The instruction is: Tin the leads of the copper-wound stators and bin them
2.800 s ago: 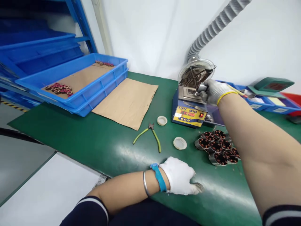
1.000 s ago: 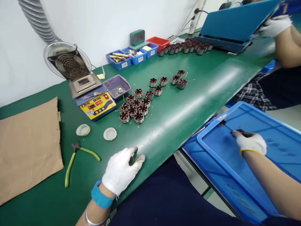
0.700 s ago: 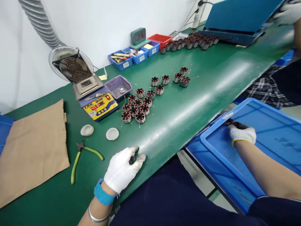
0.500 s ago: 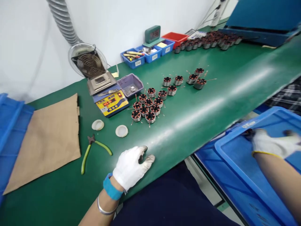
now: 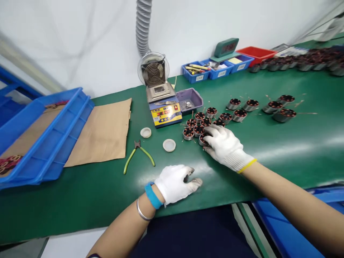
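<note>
My right hand (image 5: 224,145), in a white glove with a yellow cuff, has its fingers closed round a motor stator (image 5: 202,141) at the near edge of a cluster. That stator is partly hidden by the fingers. Beside it stand several more wound stators (image 5: 188,133), silver rings with copper coils and loose wire ends. My left hand (image 5: 177,183), gloved and with a blue wrist band, rests on the green table (image 5: 129,204). Its thumb stands apart from the bent forefinger, with nothing between them. Green-handled cutters (image 5: 137,145) lie to its upper left.
A solder pot (image 5: 165,114) with a fume duct (image 5: 143,28) stands at the back, a purple tray (image 5: 199,99) next to it. Two small round lids (image 5: 169,145) lie in front. Cardboard (image 5: 104,132) and blue crates (image 5: 56,150) are at left; more stators (image 5: 306,66) stand far right.
My right hand has come from the blue bin at the right to the stator cluster. The view has turned left. My left hand stays on the table in much the same pose.
</note>
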{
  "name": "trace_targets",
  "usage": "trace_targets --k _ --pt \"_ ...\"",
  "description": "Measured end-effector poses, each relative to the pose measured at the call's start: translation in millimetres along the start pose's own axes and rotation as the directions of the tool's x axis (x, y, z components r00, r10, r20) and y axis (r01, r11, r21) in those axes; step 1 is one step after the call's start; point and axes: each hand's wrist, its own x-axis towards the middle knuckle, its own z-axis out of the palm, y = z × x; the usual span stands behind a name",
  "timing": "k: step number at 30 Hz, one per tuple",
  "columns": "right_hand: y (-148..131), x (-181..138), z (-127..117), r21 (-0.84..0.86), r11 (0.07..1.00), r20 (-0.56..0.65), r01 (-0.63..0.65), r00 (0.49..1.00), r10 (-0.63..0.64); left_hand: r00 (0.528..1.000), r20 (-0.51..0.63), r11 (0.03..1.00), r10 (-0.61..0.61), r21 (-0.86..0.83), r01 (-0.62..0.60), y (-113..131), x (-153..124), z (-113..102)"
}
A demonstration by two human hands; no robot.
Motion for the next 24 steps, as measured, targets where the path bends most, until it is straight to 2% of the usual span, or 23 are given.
trace_targets --k 2,3,4,6,7,9,10,12,15,16,18,21,24 --pt "-9 -2 1 0.024 0.999 -0.042 0.046 0.998 -0.045 0.991 -0.122 0.976 -0.061 -0.214 0.034 -4 3 3" --pt "-16 -5 -2 0.055 0.994 -0.079 0.09 0.993 -0.086 0.978 -0.171 0.929 -0.116 -0.367 0.046 -6 4 5" --pt "-26 -8 -6 0.097 0.985 -0.117 0.144 0.984 -0.133 0.97 -0.171 0.845 -0.175 -0.532 0.059 -7 5 6" --pt "-47 -12 -16 0.198 0.946 -0.183 0.255 0.958 -0.22 0.97 -0.022 0.583 -0.241 -0.802 0.127 -6 5 10" --pt "-57 -13 -22 0.258 0.919 -0.209 0.297 0.946 -0.247 0.966 0.062 0.453 -0.251 -0.875 0.174 -4 5 10" --pt "-70 -12 -30 0.404 0.853 -0.26 0.33 0.936 -0.238 0.948 0.133 0.292 -0.288 -0.931 0.219 -1 4 10" --pt "-73 -11 -33 0.491 0.813 -0.275 0.313 0.941 -0.197 0.939 0.13 0.25 -0.319 -0.944 0.216 0 3 10" --pt "-69 -9 -35 0.661 0.722 -0.245 0.202 0.968 -0.046 0.927 0.132 0.171 -0.35 -0.964 0.202 2 1 7" --pt "-58 -6 -35 0.811 0.579 -0.019 -0.083 0.986 0.168 0.939 0.187 0.022 -0.288 -0.979 0.201 1 -1 4" --pt "-56 -5 -35 0.825 0.542 0.059 -0.159 0.979 0.197 0.943 0.185 0.0 -0.275 -0.981 0.193 0 -1 4" --pt "-59 -2 -36 0.839 0.504 0.124 -0.206 0.974 0.191 0.948 0.161 0.008 -0.273 -0.985 0.17 -1 -2 4" --pt "-69 8 -41 0.832 0.547 0.018 -0.094 0.989 0.144 0.944 0.171 0.042 -0.28 -0.981 0.19 1 -1 4" --pt "-74 20 -52 0.729 0.68 -0.132 0.08 0.991 0.024 0.932 0.103 0.032 -0.346 -0.992 0.122 1 3 1"
